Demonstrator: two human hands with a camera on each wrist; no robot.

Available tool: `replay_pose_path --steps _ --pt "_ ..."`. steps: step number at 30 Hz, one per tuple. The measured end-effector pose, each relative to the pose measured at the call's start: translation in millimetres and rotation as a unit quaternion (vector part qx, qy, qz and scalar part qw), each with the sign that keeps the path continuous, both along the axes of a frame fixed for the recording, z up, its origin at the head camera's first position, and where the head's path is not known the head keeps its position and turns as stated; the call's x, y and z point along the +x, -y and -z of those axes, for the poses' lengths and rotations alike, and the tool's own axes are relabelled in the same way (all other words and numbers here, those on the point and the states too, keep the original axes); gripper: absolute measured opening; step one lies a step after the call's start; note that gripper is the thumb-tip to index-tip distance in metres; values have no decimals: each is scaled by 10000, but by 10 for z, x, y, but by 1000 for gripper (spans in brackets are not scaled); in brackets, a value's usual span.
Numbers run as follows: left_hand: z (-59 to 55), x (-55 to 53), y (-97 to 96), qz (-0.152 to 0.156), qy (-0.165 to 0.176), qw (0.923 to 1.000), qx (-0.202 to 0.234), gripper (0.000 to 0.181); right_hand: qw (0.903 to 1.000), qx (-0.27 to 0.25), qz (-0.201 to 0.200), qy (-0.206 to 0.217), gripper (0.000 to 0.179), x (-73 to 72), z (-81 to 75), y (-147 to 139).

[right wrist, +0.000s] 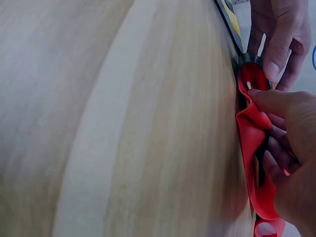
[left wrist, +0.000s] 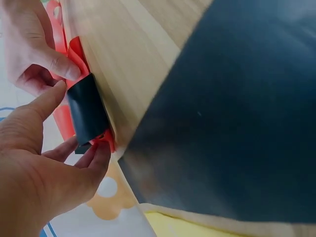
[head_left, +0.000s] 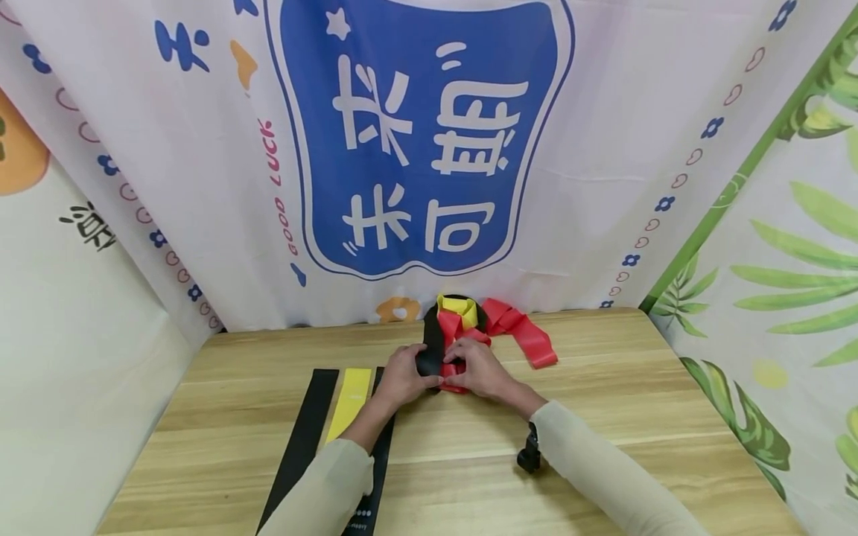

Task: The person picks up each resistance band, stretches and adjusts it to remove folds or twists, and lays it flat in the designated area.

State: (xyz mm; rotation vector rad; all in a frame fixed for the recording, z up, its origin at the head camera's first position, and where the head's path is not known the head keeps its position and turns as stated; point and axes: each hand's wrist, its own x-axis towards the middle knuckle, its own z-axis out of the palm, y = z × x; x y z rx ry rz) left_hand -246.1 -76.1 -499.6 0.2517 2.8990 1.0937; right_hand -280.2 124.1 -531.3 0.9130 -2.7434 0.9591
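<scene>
At the far side of the table, both hands work at a bundle of flat elastic bands. My left hand (head_left: 402, 378) holds a black band (left wrist: 89, 108) between thumb and fingers; it looks wrapped over red band material. My right hand (head_left: 477, 371) pinches a red band (right wrist: 251, 136), which is folded and stands partly on edge. Behind the hands, a yellow band (head_left: 462, 307) lies twisted on top of the bundle. More red band (head_left: 529, 335) trails off to the right. How the bands pass through one another is hidden by the fingers.
Left on the wooden table (head_left: 570, 476) lie flat a black strip (head_left: 304, 432), a yellow strip (head_left: 348, 402) and a second black strip (head_left: 365, 506), partly under my left forearm. A printed cloth (head_left: 415, 290) hangs close behind the table's far edge.
</scene>
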Motion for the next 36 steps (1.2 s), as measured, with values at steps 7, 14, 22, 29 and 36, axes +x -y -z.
replay_pose_path --steps 7,14,22,29,36 --pt "55 -28 -62 -18 8 10000 -63 74 9999 12 -4 167 29 -3 7 -36" --pt "27 -10 12 173 11 9997 166 68 9996 -39 12 289 25 0 4 -41" --pt "39 -29 59 116 43 9987 499 66 9979 -285 164 550 22 -1 -19 -104" --pt "53 -63 76 -104 24 9966 813 66 9963 -519 303 615 12 -46 29 -198" --pt "43 -67 111 -113 114 9944 1046 67 9960 -550 427 559 11 -63 44 -326"
